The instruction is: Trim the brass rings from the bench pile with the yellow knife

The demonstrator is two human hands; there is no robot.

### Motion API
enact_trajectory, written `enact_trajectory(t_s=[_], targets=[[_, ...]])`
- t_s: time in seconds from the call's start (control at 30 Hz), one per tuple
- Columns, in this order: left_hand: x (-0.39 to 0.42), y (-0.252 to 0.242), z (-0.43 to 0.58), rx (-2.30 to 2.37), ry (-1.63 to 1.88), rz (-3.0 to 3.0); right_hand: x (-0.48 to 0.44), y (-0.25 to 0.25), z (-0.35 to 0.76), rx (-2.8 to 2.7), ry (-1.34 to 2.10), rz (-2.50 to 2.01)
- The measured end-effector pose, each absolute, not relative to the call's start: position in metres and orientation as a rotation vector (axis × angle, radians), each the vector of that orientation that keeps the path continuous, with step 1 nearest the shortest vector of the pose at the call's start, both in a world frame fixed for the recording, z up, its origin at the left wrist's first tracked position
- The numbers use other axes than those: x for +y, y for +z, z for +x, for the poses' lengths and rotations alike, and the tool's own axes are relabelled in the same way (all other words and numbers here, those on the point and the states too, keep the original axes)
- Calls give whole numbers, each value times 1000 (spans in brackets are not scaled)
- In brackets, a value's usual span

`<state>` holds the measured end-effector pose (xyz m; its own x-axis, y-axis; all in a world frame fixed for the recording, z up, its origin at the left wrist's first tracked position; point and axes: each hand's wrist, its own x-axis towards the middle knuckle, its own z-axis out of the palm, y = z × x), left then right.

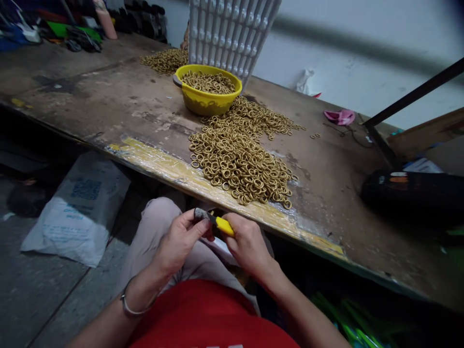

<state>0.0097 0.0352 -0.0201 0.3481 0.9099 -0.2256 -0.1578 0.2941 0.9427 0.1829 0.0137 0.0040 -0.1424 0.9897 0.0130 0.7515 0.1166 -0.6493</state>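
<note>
Both hands are low over my lap, just below the front edge of the worn wooden table (108, 101). My right hand (248, 244) is closed around the yellow handle of a small hand tool (222, 224). My left hand (177, 239) pinches the tool's grey tip end between thumb and fingers. Whether a ring sits at the tip I cannot make out. On the table above the hands lies a large heap of brass rings (242, 159). Behind the heap stands a yellow bowl (206, 101) filled with more rings.
A second pile of rings (165, 60) lies behind the bowl beside a white plastic crate (228, 34). A black bag (409, 191) rests at the table's right. A pink rag (340, 116) lies near the far edge. A white sack (78, 208) sits on the floor at left.
</note>
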Motion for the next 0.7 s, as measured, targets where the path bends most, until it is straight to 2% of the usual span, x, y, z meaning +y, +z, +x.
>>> enact_trajectory(t_s=[0.1,0.3,0.47,0.6,0.7], targets=[[35,-20,10,948,841,1080,7,6,182,-2110,552,-1824],[27,0,10,981,847,1423,14,-1,184,-2260,483,-1980],[12,24,9,754,717,1617,32,-16,193,-2178,326,-2290],[20,9,6,846,692,1467,54,-19,187,-2156,187,-2133],[27,-12,3,868,703,1222,77,-20,180,-2156,112,-2220]])
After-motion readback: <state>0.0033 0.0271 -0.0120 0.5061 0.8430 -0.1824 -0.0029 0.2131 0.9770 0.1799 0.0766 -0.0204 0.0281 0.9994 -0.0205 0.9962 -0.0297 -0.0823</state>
